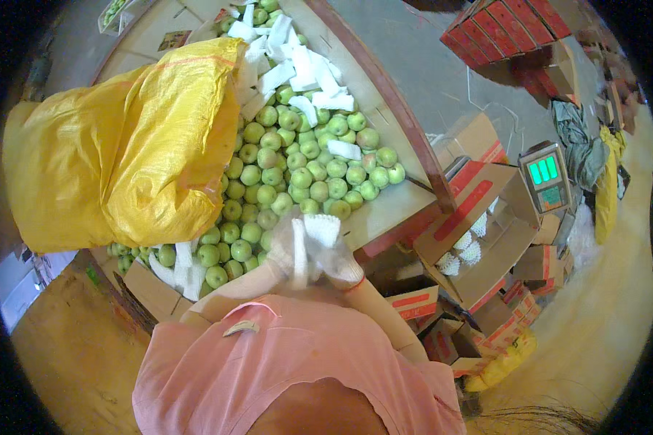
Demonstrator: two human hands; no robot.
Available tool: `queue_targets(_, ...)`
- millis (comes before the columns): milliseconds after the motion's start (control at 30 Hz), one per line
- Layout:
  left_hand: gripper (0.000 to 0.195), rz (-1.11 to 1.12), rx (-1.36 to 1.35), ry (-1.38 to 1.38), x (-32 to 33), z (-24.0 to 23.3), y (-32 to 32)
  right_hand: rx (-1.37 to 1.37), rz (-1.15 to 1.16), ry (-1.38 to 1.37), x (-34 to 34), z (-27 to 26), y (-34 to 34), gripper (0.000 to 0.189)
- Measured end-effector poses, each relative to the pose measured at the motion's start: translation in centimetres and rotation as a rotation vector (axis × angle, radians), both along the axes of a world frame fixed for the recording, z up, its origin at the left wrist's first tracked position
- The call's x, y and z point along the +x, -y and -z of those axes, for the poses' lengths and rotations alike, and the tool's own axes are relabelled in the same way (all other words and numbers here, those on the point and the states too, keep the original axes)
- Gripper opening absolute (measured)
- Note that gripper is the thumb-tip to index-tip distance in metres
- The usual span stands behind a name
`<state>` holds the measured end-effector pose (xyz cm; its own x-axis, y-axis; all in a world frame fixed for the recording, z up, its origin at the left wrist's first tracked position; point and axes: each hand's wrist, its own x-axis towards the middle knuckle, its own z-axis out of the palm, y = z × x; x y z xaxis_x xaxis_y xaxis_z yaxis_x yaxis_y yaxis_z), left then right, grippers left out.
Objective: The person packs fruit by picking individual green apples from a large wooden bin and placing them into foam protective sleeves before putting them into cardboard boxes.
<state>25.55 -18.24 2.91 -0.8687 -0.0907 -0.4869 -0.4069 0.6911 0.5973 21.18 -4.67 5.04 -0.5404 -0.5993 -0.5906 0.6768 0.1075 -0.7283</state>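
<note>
Both my hands meet at the near edge of a heap of green apples (302, 176), close in front of my chest. My right hand (340, 263), in a pale glove with a red cuff edge, grips a white foam net sleeve (323, 228) whose end sticks out beyond the fingers. Against it, my left hand (284, 247), apparently gloved too, holds a narrow white foam strip (299, 250). Motion blurs the fingers, and whether an apple is between the palms is hidden. More flattened foam sleeves (302, 65) are strewn over the far apples.
A large yellow woven sack (125, 157) lies over the heap's left side. The table's raised wooden rim (391, 98) bounds the right. Beyond it stand an open carton (500, 266) with net-wrapped fruit (470, 253), a lit scale display (545, 176) and stacked boxes (506, 32).
</note>
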Motion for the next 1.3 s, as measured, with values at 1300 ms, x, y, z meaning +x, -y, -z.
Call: queue_targets(1300, 0.039, 0.288, -0.06, 0.22, -27.5, 25.5, -14.7, 0.427, -0.078, -1.101, -4.4, 5.1, -9.7, 0.042)
